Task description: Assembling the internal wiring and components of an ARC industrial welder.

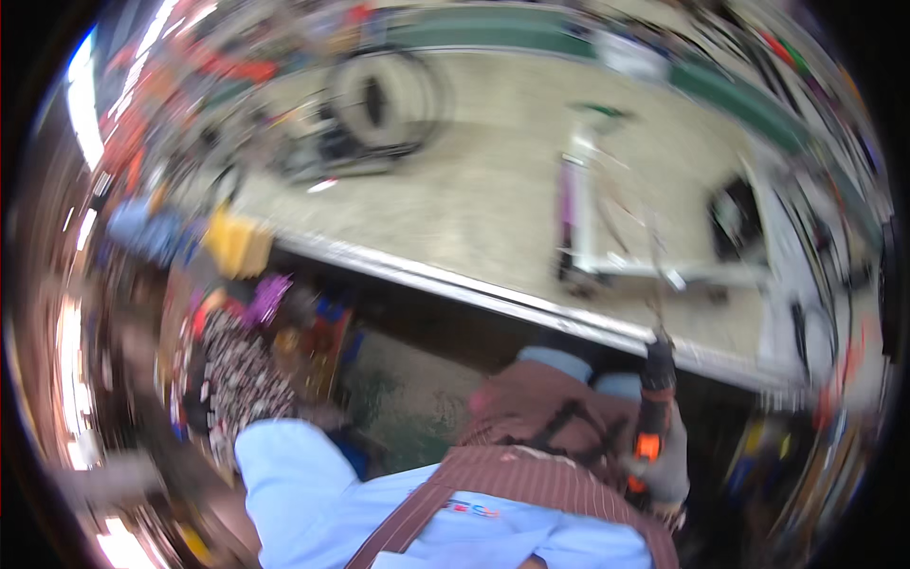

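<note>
In my right hand (pixel 671 465), which wears a grey glove, is a black and orange cordless power driver (pixel 652 417). Its black nose points away from me, and a long thin bit seems to stretch from it over the bench edge. Beyond it on the bench lies a white angled frame (pixel 585 209) with a purple strip along one side. My left arm reaches out to the far left, and a grey, motion-smeared shape there looks like my gloved left hand (pixel 114 474). Its fingers cannot be made out, nor whether it holds anything.
A pale workbench (pixel 474 209) with a metal front edge spans the view. Black looped cable or tubing (pixel 436 104) lies at its back left, a black object (pixel 735 218) at the right. A yellow item (pixel 237 242) and a patterned cloth (pixel 242 370) are at the left.
</note>
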{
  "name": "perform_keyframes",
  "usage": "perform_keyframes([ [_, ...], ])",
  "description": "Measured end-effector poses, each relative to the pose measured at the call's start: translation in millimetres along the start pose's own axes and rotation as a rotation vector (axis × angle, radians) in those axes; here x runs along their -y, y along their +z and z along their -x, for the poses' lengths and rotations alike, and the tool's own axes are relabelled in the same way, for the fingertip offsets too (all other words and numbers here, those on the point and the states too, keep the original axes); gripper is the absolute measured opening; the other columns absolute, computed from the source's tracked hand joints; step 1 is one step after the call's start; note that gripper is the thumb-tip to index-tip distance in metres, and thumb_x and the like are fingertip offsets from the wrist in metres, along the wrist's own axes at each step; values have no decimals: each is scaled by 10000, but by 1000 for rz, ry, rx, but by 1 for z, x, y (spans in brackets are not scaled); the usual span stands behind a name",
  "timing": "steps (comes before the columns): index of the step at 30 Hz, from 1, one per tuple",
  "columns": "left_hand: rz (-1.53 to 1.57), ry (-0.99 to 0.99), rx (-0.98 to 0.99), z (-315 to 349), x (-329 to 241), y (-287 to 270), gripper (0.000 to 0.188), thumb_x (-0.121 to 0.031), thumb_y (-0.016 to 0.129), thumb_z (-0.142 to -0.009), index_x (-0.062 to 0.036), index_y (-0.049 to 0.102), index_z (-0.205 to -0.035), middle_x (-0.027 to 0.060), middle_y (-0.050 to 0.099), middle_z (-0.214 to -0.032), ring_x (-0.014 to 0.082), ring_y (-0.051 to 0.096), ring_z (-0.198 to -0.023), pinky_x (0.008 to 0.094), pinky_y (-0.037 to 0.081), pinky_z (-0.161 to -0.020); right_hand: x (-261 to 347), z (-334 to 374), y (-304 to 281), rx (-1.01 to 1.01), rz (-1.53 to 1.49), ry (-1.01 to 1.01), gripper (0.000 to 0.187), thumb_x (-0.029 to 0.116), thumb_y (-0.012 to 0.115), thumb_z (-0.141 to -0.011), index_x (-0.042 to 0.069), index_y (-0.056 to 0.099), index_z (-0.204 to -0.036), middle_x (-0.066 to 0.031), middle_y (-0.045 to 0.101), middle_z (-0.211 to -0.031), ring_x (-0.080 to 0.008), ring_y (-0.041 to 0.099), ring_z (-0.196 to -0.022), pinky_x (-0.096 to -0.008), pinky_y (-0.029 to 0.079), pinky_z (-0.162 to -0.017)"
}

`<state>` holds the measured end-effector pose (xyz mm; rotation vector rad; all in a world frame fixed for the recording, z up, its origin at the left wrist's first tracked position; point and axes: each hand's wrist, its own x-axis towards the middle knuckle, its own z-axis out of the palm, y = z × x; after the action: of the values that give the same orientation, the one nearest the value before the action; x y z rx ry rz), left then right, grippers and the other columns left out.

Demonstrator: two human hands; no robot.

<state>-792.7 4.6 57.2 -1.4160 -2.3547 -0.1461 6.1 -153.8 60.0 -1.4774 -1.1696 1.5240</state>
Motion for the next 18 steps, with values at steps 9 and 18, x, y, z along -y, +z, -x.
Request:
perform_keyframes([
  [9, 499, 323, -648, -23, -246, -210, 270, -225, 510, -946, -5, 610, -1067, 131, 656, -934, 200, 632, -792, 314, 502, -680, -8, 63, -54, -472, -98, 5, 781, 83, 806, -544, 31, 447, -1235, 4, 555, -836, -80, 546, -723, -252, 468, -651],
  [18, 713, 1430, 646, 92, -634, -236, 417, -40, 476, -794, -12, 546, -1204, 234, 608, -1077, 364, 586, -983, 406, 454, -875, -39, 90, -78, -515, -5, 102, 783, 137, 789, -543, 25, 450, -1240, -29, 577, -875, -135, 557, -726, -273, 478, -695],
])
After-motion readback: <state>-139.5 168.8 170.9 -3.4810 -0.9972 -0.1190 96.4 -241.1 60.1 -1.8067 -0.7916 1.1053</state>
